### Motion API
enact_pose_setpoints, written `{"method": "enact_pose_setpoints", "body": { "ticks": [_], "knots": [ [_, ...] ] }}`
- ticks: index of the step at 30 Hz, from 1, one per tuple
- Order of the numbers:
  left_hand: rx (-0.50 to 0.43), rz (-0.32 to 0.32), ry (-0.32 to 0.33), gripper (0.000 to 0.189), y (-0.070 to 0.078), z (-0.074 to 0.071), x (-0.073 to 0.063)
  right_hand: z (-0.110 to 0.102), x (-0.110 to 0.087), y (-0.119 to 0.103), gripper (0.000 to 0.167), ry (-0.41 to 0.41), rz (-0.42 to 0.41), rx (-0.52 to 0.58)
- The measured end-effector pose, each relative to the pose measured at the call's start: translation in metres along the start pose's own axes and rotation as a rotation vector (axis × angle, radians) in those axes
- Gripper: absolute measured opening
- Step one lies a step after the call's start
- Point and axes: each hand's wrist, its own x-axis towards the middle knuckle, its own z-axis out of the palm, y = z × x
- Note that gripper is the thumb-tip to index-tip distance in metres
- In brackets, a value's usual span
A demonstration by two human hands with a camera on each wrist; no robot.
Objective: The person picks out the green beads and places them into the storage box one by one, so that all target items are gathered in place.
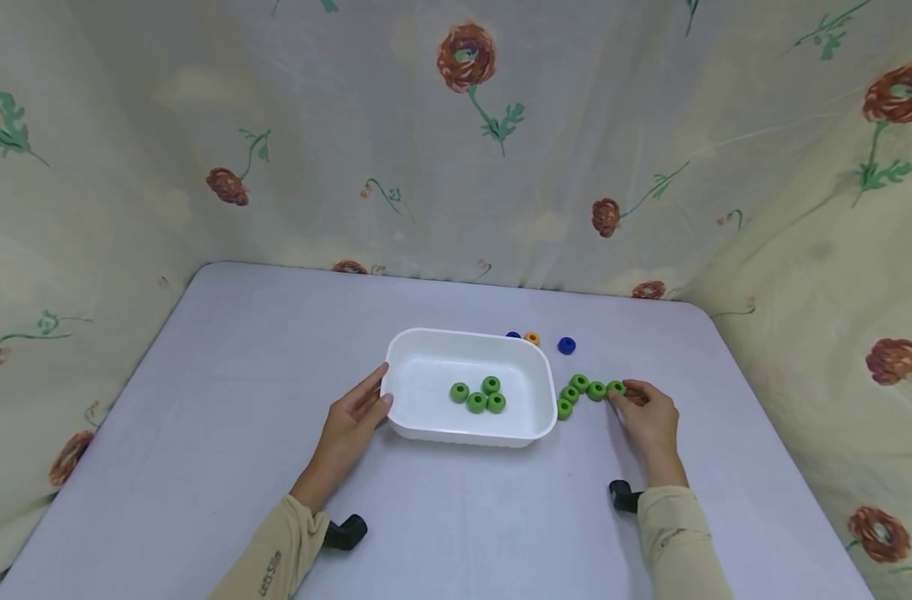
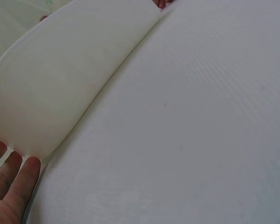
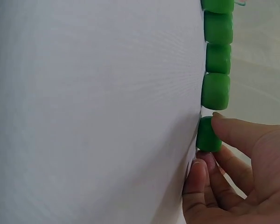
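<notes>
A white rectangular tray (image 1: 456, 437) stands on the table with several green beads (image 1: 477, 402) on its floor. My left hand (image 1: 351, 421) rests against the tray's left end, fingers fairly straight; in the left wrist view the fingertips (image 2: 31, 164) touch the outer wall. To the right of the tray lies a bent row of green beads (image 1: 579, 383). At the row's right end my right hand (image 1: 649, 417) pinches a green bead (image 3: 208, 134) between thumb and fingers, down at the tabletop. A small gap separates this bead from its neighbour in the right wrist view.
Behind the tray's right rear corner are an orange bead (image 1: 532, 337) and a blue bead (image 1: 513, 335), partly hidden by the rim. Another blue bead (image 1: 567, 345) lies farther right. A flowered curtain (image 1: 456, 167) surrounds the back and sides of the pale table (image 1: 276, 350).
</notes>
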Motion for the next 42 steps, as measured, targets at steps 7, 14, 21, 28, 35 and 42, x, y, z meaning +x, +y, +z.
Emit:
{"method": "enact_pose_setpoints", "body": {
  "ticks": [7, 14, 21, 28, 35, 42],
  "knots": [
    [-0.002, -0.010, 0.004, 0.053, 0.000, 0.000, -0.001, 0.003, 0.002, 0.004, 0.040, 0.009, -0.006, -0.029],
    [0.003, -0.005, 0.003, 0.053, 0.001, 0.000, 0.000, 0.002, 0.000, 0.001, 0.041, 0.030, 0.015, -0.045],
    [0.010, -0.007, 0.012, 0.052, 0.001, -0.001, 0.001, -0.001, -0.008, -0.022, 0.038, 0.111, -0.106, -0.085],
    [0.007, -0.010, 0.006, 0.053, -0.001, -0.002, 0.001, -0.001, -0.022, -0.052, 0.037, 0.105, -0.211, -0.071],
    [0.011, -0.013, 0.012, 0.052, 0.001, -0.002, 0.001, 0.005, -0.037, -0.080, 0.037, 0.097, -0.274, -0.045],
    [0.003, -0.013, 0.005, 0.052, 0.001, -0.001, 0.000, 0.023, -0.057, -0.108, 0.037, 0.010, -0.362, -0.057]
  ]
}}
